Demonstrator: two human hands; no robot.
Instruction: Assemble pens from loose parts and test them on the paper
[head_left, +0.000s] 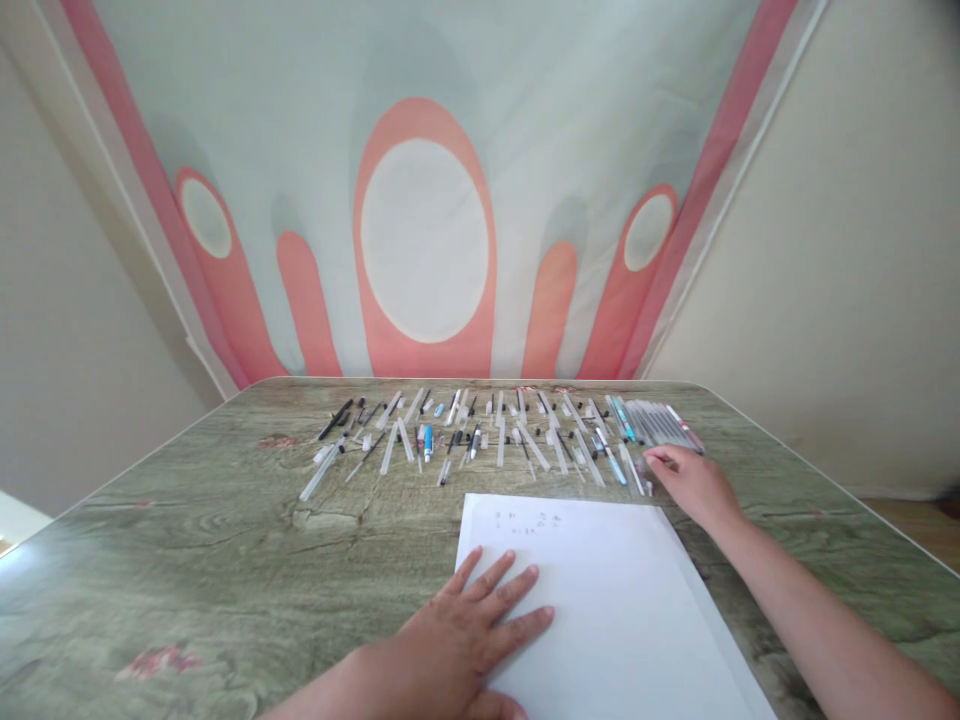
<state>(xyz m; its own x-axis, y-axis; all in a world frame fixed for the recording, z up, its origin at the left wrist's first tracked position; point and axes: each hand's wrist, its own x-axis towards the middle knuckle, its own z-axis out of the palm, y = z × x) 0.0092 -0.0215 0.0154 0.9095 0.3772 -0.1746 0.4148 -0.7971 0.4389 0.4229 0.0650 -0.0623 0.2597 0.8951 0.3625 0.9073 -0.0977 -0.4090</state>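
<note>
My left hand lies flat with its fingers spread, pressing on the left side of a white sheet of paper. Small handwritten marks stand near the top of the sheet. Beyond its upper right corner, my right hand has thumb and fingertips pinched together low over the table. What lies between those fingertips, if anything, is too small to make out. Closest to them are clear pen parts at the right end of the front row and a bundle of clear pens just behind.
Two rows of disassembled pens, with clear barrels, dark refills and caps, stretch across the far half of the wood-patterned table. Among them are a blue pen and a black pen. A patterned cloth hangs behind the table.
</note>
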